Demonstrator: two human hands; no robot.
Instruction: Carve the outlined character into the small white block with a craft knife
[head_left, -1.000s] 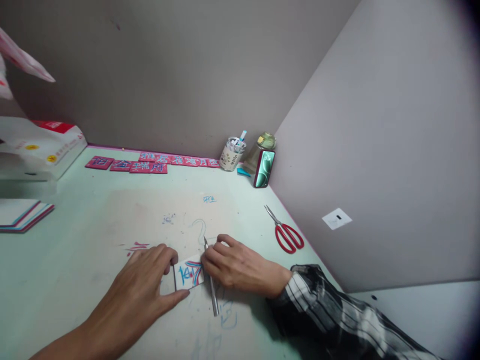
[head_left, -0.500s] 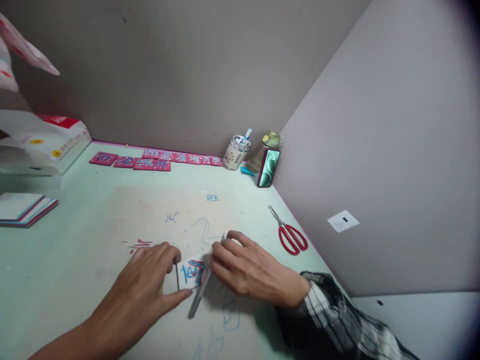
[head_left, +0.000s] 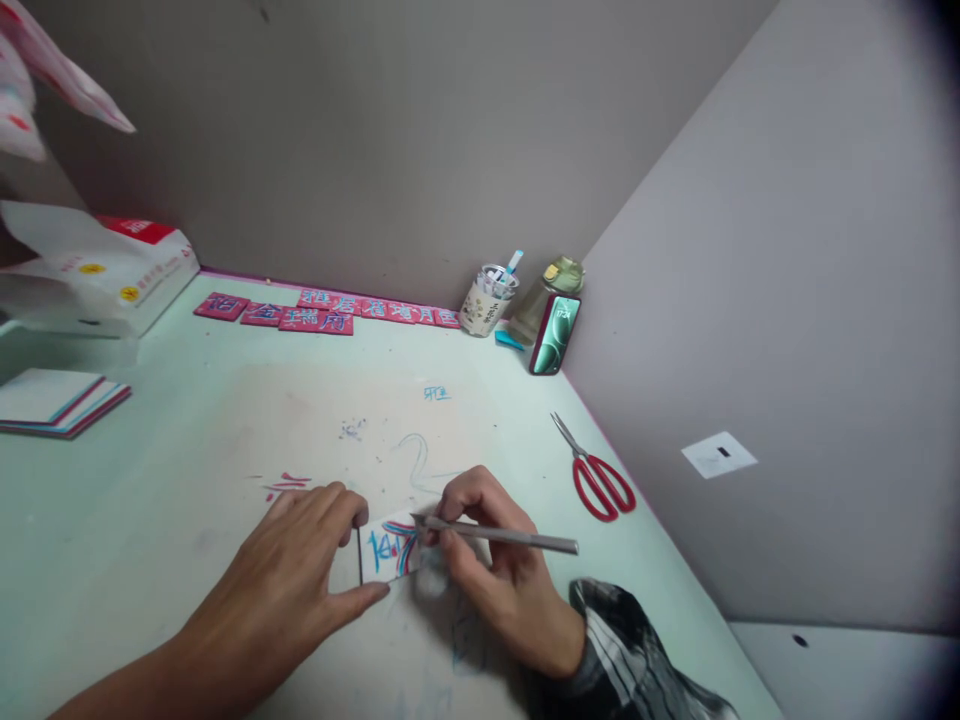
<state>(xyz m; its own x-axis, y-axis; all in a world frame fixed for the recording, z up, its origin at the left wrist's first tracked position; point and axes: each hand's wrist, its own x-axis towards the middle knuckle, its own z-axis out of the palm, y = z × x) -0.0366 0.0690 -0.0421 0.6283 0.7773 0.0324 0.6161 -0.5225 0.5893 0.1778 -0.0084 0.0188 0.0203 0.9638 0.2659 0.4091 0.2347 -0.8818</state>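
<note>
A small white piece (head_left: 384, 562) with a dark left edge and blue and red strokes lies on the marked board (head_left: 315, 640). My left hand (head_left: 277, 580) grips it from the left, thumb at its near edge and fingers at its far edge. In my right hand (head_left: 502, 585) is a slim silver craft knife (head_left: 517, 537), held between thumb and fingers. Its pointed tip is at the upper right part of the piece, over the coloured strokes; whether it touches the surface I cannot tell. My right fingers cover the piece's right end.
Red-handled scissors (head_left: 604, 488) lie to the right, near a phone (head_left: 556, 335) leaning on a green bottle (head_left: 536, 305). Beside them stands a pen jar (head_left: 487, 305). Pink lettered tiles (head_left: 315, 320) line the back; stacked sheets (head_left: 49, 397) and a white bag (head_left: 127, 285) sit left.
My right hand has turned the knife: its handle pointed down towards me and now points right, with the tip over the piece. My left hand keeps its grip. The view has shifted slightly.
</note>
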